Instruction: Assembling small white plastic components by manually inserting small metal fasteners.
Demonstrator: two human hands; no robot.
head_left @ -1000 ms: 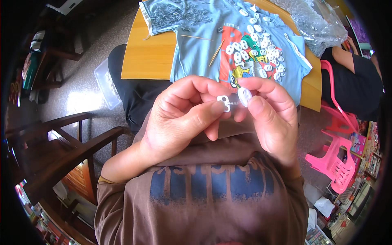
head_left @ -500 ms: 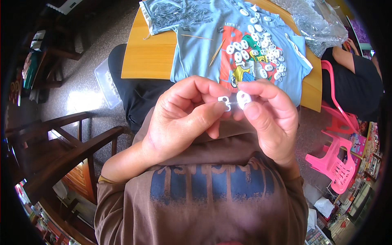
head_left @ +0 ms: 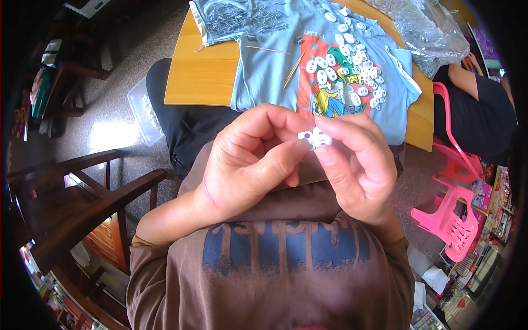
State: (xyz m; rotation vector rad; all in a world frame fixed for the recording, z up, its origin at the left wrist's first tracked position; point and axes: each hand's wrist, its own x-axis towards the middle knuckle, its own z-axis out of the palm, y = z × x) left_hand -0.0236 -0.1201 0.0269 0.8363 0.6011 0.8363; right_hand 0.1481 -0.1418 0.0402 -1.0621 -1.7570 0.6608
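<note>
In front of my chest, my left hand (head_left: 242, 162) pinches a small white plastic cord lock piece (head_left: 305, 135) with a round hole, between thumb and forefinger. My right hand (head_left: 360, 165) grips a white oval cord lock shell (head_left: 323, 138) between thumb and fingers, pressed against the left piece. No spring shows between them. Beyond my hands a light blue T-shirt (head_left: 264, 82) lies spread over a wooden table (head_left: 201, 77). Many white oval cord lock parts (head_left: 330, 73) are scattered on its right side, and a heap of small metal springs (head_left: 242, 19) lies at its far left.
Thin pointed wooden sticks (head_left: 291, 71) lie on the T-shirt. A clear plastic bag (head_left: 432, 38) rests at the table's far right, near a person in dark clothes (head_left: 473, 110). A pink plastic chair (head_left: 454, 220) stands at right, a dark wooden chair (head_left: 93, 203) at left.
The two white pieces have come together; the spring seen between them is now hidden. My right hand has moved left toward my left hand, and the shell has turned.
</note>
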